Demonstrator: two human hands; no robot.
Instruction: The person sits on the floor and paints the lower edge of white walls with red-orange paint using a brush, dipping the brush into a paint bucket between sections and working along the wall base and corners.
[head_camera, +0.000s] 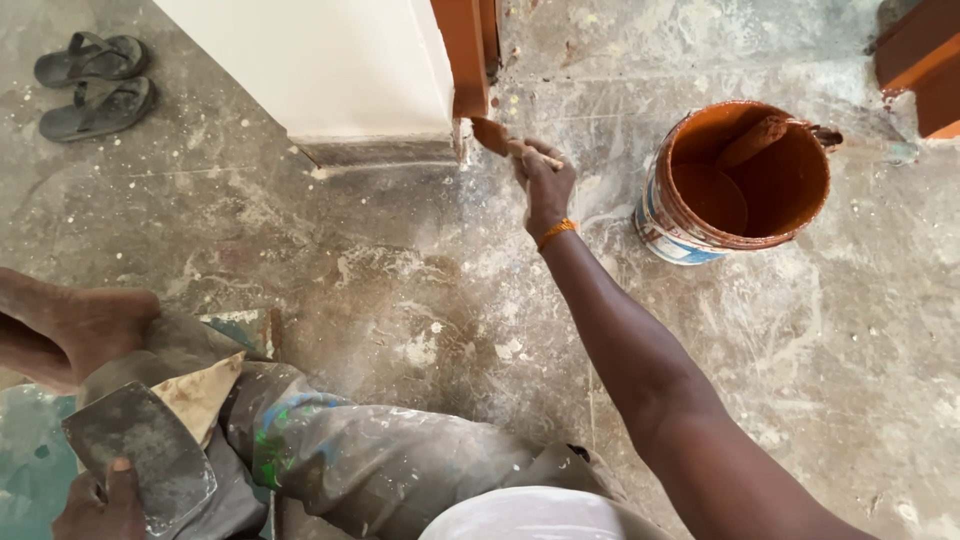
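Rough grey concrete flooring (400, 260), streaked with white plaster dust and paint spots, fills the view, and a white wall corner (330, 70) with an orange-brown painted wooden door frame (465, 55) stands at its upper edge. A small paintbrush with a pale wooden handle and orange-brown loaded bristles (500, 138) is held in the right hand (545, 185), whose fingers are closed tight around the handle. The handle runs out of the top of the fist, past the fingertips, so that the bristles lie beyond the knuckles and are pressed against the foot of the door frame just above the floor. An orange band (556, 232) is worn at that wrist. Near the hand, to its right, a round paint bucket coated inside with orange-brown paint (740, 180) stands on the floor, and a roller or stick smeared with the same colour leans inside it.

At the lower left, a broad grey metal scraper blade crusted with dried filler (140, 450) is gripped by the left hand (100, 505), the thumb laid flat on the blade and the other fingers curled beneath it. Paint-spattered grey trousers (340, 460) cover a bent knee beside it. A pair of dark sandals (92, 85) lies at the upper left, well apart from both hands.
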